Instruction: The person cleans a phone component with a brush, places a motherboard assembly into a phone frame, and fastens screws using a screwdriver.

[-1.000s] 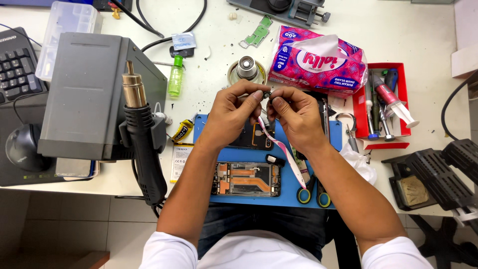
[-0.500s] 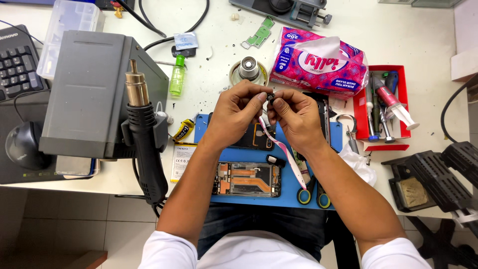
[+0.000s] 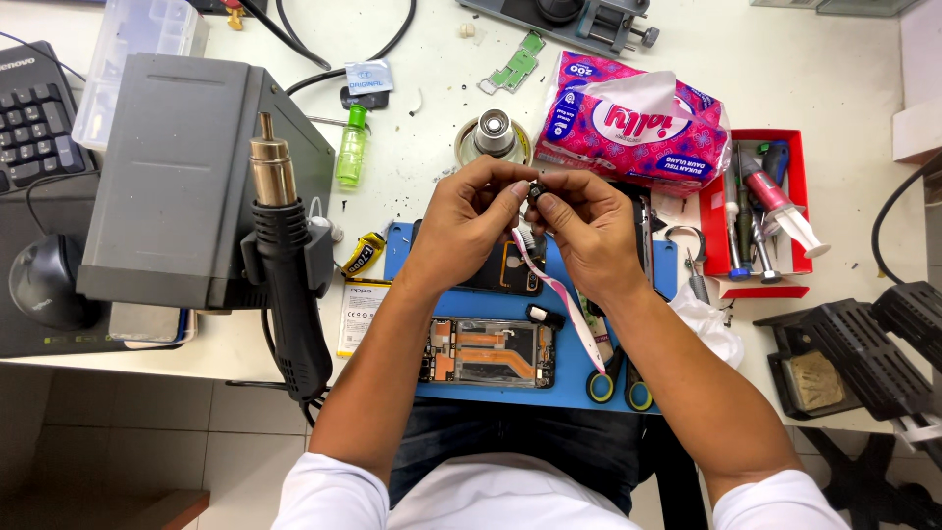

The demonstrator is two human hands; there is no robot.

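Now both hands meet just above the blue mat (image 3: pixel 412 257): left hand (image 3: pixel 461 221) and right hand (image 3: pixel 589 228) pinch a small dark part (image 3: pixel 536 192) between their fingertips, fingers clamped on it. Below them on the mat lies the opened phone (image 3: pixel 489 351), with scissors (image 3: pixel 613 378) just beside it and a pink tissue pack (image 3: pixel 638 123) beyond.

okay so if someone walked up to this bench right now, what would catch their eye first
Probably the two hands, left hand and right hand, meeting mid-bench and pinching a small dark part over the blue mat. Next, the bright pink tissue pack behind them, and the hot-air gun on the grey station at left.
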